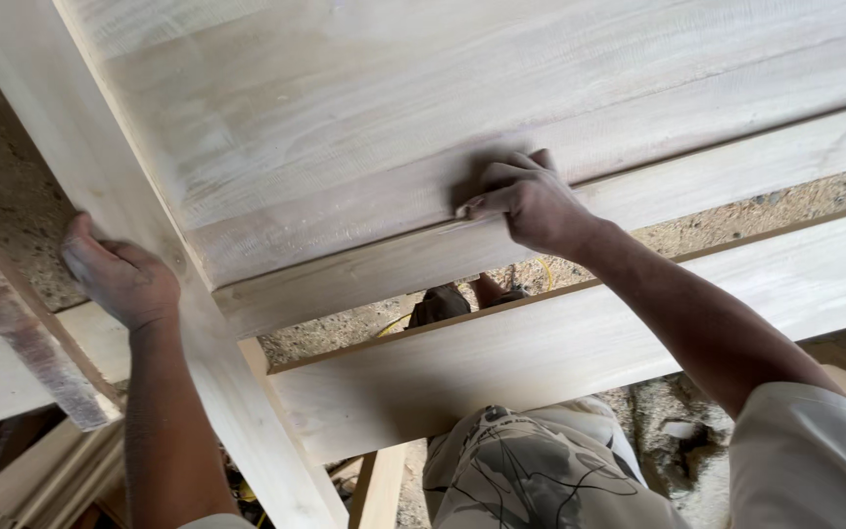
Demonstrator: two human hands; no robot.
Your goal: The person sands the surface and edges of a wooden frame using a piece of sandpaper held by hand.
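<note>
**Sanding a pale wooden panel**

The wooden panel (pixel 364 127) lies flat in front of the person, stiff and probably heavy, best gripped by its frame rail (pixel 129 206). The right hand (pixel 526 201) presses a dark sanding pad (pixel 472 181) onto it; the left hand (pixel 115 279) clasps the rail's edge. No containers show. Sandy floor (pixel 736 211) lies below.

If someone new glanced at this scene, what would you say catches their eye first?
The big pale wooden panel fills the upper frame. The right hand presses on its lower edge at centre, fingers bent, while the left hand grips the frame's side rail at left. Sawdust-covered ground shows through the gaps below.
</note>
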